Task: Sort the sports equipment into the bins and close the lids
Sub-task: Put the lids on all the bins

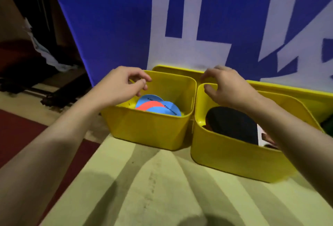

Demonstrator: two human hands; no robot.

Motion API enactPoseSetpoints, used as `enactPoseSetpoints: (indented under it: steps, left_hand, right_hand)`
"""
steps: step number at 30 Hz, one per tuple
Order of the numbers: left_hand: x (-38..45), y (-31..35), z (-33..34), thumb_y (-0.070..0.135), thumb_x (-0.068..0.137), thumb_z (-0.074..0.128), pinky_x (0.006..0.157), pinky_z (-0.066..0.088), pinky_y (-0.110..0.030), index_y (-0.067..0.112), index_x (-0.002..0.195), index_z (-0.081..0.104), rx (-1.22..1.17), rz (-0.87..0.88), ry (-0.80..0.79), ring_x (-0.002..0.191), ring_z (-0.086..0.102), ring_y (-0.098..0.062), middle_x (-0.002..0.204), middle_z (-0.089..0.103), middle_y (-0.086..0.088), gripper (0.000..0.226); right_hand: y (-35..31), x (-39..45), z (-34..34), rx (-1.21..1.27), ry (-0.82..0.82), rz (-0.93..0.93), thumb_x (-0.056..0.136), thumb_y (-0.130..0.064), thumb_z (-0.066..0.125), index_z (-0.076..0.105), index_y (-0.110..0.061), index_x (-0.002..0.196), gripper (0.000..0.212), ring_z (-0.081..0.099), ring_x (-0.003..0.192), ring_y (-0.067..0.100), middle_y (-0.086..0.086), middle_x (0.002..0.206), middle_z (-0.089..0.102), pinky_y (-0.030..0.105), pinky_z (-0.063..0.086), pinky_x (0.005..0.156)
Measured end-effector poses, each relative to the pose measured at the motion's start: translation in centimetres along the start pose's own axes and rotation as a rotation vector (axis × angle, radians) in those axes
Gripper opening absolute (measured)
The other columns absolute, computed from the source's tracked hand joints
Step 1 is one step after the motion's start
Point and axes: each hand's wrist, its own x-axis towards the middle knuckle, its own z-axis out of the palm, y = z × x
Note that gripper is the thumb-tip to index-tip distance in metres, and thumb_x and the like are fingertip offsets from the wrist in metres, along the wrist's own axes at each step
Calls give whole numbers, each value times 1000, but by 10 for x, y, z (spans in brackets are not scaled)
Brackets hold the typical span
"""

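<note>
Two yellow bins sit side by side on the floor at mid-frame, against a blue and white banner. The left bin (151, 128) holds flat blue and red discs (158, 106); the right bin (234, 153) holds a dark rounded item (232, 123), possibly a paddle, with a white piece beside it. Both bins are open on top. A yellow lid (180, 72) stands behind them, leaning toward the banner.

The left hand (122, 85) hovers over the left bin's back left corner, fingers curled loosely and pinched close, holding nothing I can make out. The right hand (227, 85) reaches over the right bin's back rim, fingers half curled toward the lid, not clearly gripping it.

The sorting looks done, so closing the lids seems next. To do it well, grip the lid's top edge with both hands, swing it forward level, check no contents poke above the rim, then press the corners down evenly.
</note>
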Motion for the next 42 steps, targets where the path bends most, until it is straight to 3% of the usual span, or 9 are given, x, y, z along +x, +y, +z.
enactPoseSetpoints:
  steps: [5,8,16,21,26,32,35,37,42]
  left_hand:
    - [47,-23,-58,12,99,59,55,49,-15,26,104,73,-74,-100,-141,77,74,-21,90,77,4,20]
    - [70,-32,-110,17,101,59,68,57,-39,28,107,73,-186,-160,-243,83,74,-18,96,77,0,19]
    - [120,-44,-143,19,105,52,68,54,-27,23,113,70,-270,-296,-435,89,72,-13,110,75,0,20]
    - [129,-60,-137,17,106,51,60,50,-19,14,118,70,-394,-464,-388,87,70,-15,112,75,-6,22]
    - [124,-77,-113,14,105,51,59,49,-20,22,110,69,-281,-500,-387,84,70,-17,109,74,-6,21]
    - [120,-64,-93,5,104,46,57,45,-28,25,106,65,-297,-568,-329,82,67,-20,109,71,-9,27]
    - [105,-55,-95,6,105,47,50,45,-23,16,113,66,-327,-598,-258,76,64,-16,109,69,-13,23]
    - [98,-52,-100,6,105,47,48,43,-16,14,115,65,-335,-591,-216,74,61,-15,107,68,-12,22]
    - [102,-65,-105,6,105,46,53,44,-19,18,115,65,-334,-647,-256,76,59,-13,108,67,-8,24]
  right_hand:
    - [-8,59,-24,-60,-174,117,96,-30,60,59,-23,134,39,57,119,28,7,132,59,44,54,94]
    - [-17,83,-42,-53,-272,206,97,-29,62,55,-22,140,44,57,123,28,8,139,56,42,51,102]
    - [-12,106,-45,-14,-408,391,98,-26,62,52,-21,144,48,56,127,30,9,147,52,43,50,105]
    - [-6,126,-23,62,-413,405,99,-25,60,53,-19,145,47,53,131,30,7,146,56,42,47,107]
    - [-7,128,8,-3,-515,398,99,-35,56,46,-23,148,52,54,130,31,7,145,55,49,49,105]
    - [14,129,28,-84,-396,353,97,-22,53,59,-21,136,40,53,127,31,7,137,57,52,47,101]
    - [11,131,32,-110,-365,342,96,-12,57,63,-22,133,39,53,125,29,6,132,58,50,46,101]
    - [5,127,32,-142,-355,341,96,-9,58,61,-22,135,42,52,125,28,6,131,57,47,44,103]
    - [-13,110,40,-217,-277,381,94,-6,58,48,-18,132,40,61,117,26,4,125,62,45,43,105]
